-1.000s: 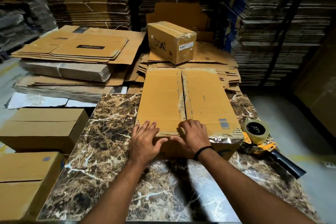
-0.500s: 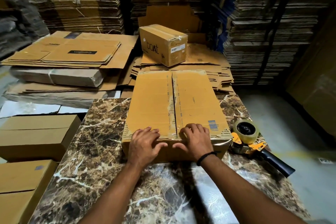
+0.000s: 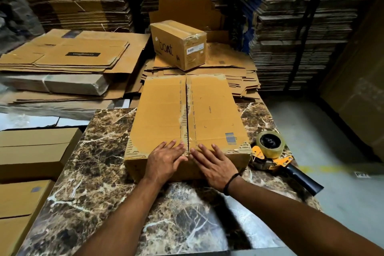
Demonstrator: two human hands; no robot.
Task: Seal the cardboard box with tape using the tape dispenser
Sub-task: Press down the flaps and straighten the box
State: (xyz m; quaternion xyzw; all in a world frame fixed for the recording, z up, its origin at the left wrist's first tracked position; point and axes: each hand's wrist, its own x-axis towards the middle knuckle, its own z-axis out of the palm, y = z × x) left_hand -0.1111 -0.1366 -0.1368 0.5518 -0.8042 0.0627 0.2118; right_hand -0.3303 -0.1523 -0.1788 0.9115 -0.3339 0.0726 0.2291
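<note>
Cardboard box (image 3: 162,114), flaps closed, on marble tabletop (image 3: 93,172); left hand (image 3: 164,162) and right hand (image 3: 216,165) press flat, gripping nothing; tape dispenser (image 3: 272,151) at three o'clock.

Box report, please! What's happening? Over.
Left hand, right hand flat on box, beside seam. Seam open. Tape dispenser idle, right of box. Nothing blocking.

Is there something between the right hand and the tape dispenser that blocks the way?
Nothing visible does. The right hand lies flat on the near edge of the box; the tape dispenser lies on the table just right of the box. Only the box's own corner is between them.
</note>
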